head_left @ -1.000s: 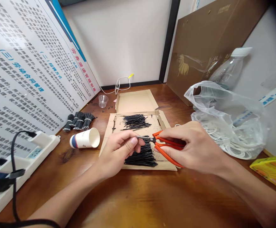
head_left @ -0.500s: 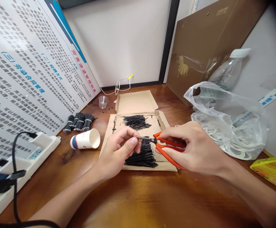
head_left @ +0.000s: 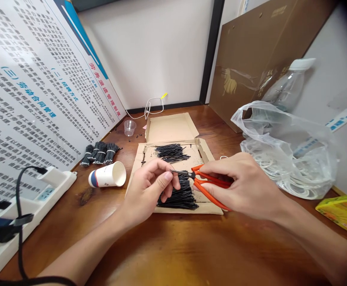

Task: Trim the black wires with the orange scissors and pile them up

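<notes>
My right hand (head_left: 245,188) grips a pair of orange-handled scissors (head_left: 210,182), blades pointing left. Their dark tips reach the fingertips of my left hand (head_left: 154,186), which is closed in a pinch; whatever sits between thumb and finger is too small and covered to make out. Below the hands lies a pile of short black wires (head_left: 181,196) in the open cardboard box (head_left: 188,209). A second pile of black wires (head_left: 171,153) rests farther back in the same box.
Left of the box are bundled black wires (head_left: 103,152), a tipped paper cup (head_left: 107,174), a small clear cup (head_left: 129,128) and a power strip (head_left: 42,202). At right stand a plastic bag of white cable (head_left: 298,171), a bottle (head_left: 289,87) and a brown box (head_left: 247,59).
My right hand and the scissors have shifted very slightly left, closer to my left fingertips. My left hand keeps its pinch in nearly the same spot.
</notes>
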`<action>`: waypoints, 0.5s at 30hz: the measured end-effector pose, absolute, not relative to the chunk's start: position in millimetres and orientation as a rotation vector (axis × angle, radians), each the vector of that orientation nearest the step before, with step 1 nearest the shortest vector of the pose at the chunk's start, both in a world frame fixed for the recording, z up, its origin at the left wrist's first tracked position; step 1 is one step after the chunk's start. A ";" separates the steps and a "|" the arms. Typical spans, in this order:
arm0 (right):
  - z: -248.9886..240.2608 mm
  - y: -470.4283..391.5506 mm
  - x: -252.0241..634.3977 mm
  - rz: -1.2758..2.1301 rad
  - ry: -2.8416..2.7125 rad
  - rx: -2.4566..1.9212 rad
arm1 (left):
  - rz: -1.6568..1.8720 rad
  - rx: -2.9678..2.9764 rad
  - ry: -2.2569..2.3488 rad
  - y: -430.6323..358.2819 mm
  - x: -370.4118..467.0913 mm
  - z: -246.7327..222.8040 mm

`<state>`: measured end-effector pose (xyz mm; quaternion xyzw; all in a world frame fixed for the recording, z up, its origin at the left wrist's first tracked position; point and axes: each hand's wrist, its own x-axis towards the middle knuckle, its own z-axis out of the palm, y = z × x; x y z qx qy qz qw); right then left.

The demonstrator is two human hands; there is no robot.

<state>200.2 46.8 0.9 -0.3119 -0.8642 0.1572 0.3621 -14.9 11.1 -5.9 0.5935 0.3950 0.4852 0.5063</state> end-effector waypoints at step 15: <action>2.9 47.6 200.5 0.479 -2.241 -0.796 | 1.137 1.436 1.059 11.8 -17.4 -4.1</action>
